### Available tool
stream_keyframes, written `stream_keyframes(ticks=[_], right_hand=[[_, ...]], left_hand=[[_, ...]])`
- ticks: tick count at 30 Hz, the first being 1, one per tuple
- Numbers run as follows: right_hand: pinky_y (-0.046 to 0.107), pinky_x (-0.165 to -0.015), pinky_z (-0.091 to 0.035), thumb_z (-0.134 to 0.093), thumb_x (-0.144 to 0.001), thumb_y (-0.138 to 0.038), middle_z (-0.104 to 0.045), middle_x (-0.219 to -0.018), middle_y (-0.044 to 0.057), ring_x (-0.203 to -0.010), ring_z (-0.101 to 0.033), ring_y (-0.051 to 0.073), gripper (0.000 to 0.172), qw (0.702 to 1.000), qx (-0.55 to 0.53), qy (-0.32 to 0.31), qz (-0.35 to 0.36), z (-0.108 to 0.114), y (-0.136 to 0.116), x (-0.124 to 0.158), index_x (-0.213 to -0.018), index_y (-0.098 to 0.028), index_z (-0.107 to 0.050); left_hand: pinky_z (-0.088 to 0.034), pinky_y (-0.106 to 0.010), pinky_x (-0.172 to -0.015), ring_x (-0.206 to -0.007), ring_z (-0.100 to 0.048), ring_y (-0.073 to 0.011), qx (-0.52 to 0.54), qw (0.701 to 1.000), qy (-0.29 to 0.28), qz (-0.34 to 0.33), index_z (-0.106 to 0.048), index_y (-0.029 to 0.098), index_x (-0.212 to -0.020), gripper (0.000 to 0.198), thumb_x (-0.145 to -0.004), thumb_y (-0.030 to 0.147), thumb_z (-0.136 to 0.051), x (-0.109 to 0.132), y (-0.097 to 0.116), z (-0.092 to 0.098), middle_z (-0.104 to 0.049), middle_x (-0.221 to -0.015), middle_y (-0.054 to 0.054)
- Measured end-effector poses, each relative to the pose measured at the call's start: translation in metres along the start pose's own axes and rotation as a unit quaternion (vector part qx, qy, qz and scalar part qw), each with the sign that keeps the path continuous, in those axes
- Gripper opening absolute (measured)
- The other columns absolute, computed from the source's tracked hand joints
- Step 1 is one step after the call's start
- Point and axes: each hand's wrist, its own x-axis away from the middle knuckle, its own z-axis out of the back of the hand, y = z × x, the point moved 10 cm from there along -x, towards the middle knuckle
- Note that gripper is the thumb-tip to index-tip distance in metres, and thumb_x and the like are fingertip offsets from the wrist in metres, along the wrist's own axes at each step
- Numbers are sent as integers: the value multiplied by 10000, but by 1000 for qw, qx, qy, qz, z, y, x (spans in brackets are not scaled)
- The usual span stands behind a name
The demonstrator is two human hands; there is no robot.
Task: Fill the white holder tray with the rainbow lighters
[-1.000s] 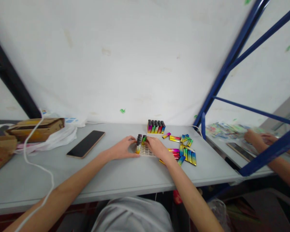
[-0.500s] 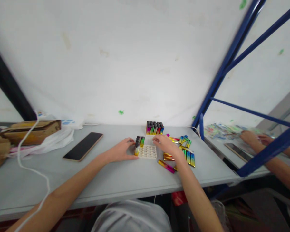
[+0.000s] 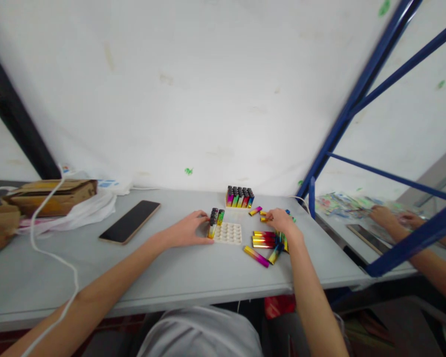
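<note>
On a grey desk (image 3: 186,272), a white socketed tray (image 3: 229,233) lies in front of the person, a row of black-topped lighters (image 3: 212,224) upright along its left side and one green-yellow lighter (image 3: 220,217) beside them. The left hand (image 3: 190,229) curves around that row, thumb and fingers spread apart, seemingly bracing it. The right hand (image 3: 279,221) is bent down among loose lighters (image 3: 263,240) right of the tray; whether it has gripped one cannot be told. A sideways nudge from the left hand could tip the standing row or slide the tray, and a careless drag of the right could scatter the pile, perhaps knocking the filled block (image 3: 240,197) near the wall (image 3: 215,99). Bare desk lies between the tray and the front edge, and between the left hand and the phone (image 3: 130,221); rightward room ends at a blue post (image 3: 311,196).
</note>
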Motion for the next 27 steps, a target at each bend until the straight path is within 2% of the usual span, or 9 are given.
stream_keyframes(ticks=[4,8,11,14,18,21,23,25,27], right_hand=[[312,-896,-511,-716,-945,-258,-807,-1155,148,-1087,-743,276,205,1000,-1,-15,4,-3,-5,1,-1113,-190,-812],[306,-822,-506,-483,-1077,-331,-810,-926,92,-850,-738,223,317,989,-139,19,57,13,-26,0,-1224,-173,-715],[318,-790,-496,-395,-1086,-444,-781,-858,64,-792,-699,226,423,962,-237,66,120,33,-51,4,-1094,-192,-736],[311,-725,-467,-513,-1004,-596,-758,-855,61,-799,-658,233,470,928,-327,104,144,47,-69,9,-977,-196,-758],[283,-587,-359,-717,-831,-728,-596,-643,-10,-613,-497,160,543,882,-450,85,114,45,-86,12,-806,-187,-683],[281,-562,-356,-646,-854,-804,-516,-612,-30,-593,-459,144,611,863,-483,84,117,47,-107,18,-704,-220,-546],[281,-565,-410,-572,-901,-820,-567,-672,-15,-609,-514,151,609,849,-509,54,132,44,-126,23,-749,-232,-531],[285,-562,-465,-562,-920,-811,-639,-779,5,-612,-567,152,575,822,-547,-4,156,36,-149,29,-860,-239,-563],[276,-507,-456,-572,-923,-802,-635,-784,-7,-546,-530,136,553,794,-582,-51,169,27,-167,35,-973,-251,-580]], left_hand=[[-492,-444,-1158,-1277,-640,-359,-2,1000,3,-12,-678,199,-1314,706,-826,699,-780,0,1,0,-662,-1375,-150],[-480,-442,-1168,-1289,-629,-347,-1,1000,-3,-9,-667,194,-1333,709,-835,686,-782,1,1,-1,-650,-1384,-156],[-486,-436,-1160,-1284,-636,-353,3,1000,0,-8,-680,190,-1314,698,-830,682,-783,1,3,1,-663,-1375,-151],[-493,-436,-1153,-1285,-640,-365,6,1000,4,-3,-692,185,-1294,693,-816,675,-797,1,4,2,-668,-1376,-157],[-504,-432,-1142,-1274,-651,-368,8,1000,7,0,-699,194,-1293,702,-800,682,-807,1,3,2,-675,-1369,-150],[-517,-440,-1127,-1260,-655,-364,11,1000,13,-11,-700,207,-1294,690,-806,684,-802,1,4,3,-685,-1355,-142],[-509,-442,-1136,-1265,-649,-366,12,1000,11,-15,-699,201,-1297,693,-811,686,-801,1,4,2,-683,-1356,-149],[-494,-446,-1152,-1280,-639,-368,12,1000,9,-12,-695,194,-1300,701,-815,690,-799,1,3,1,-675,-1369,-159],[-488,-454,-1158,-1288,-634,-370,11,1000,9,-8,-690,198,-1299,705,-815,699,-793,1,3,1,-668,-1383,-162]])
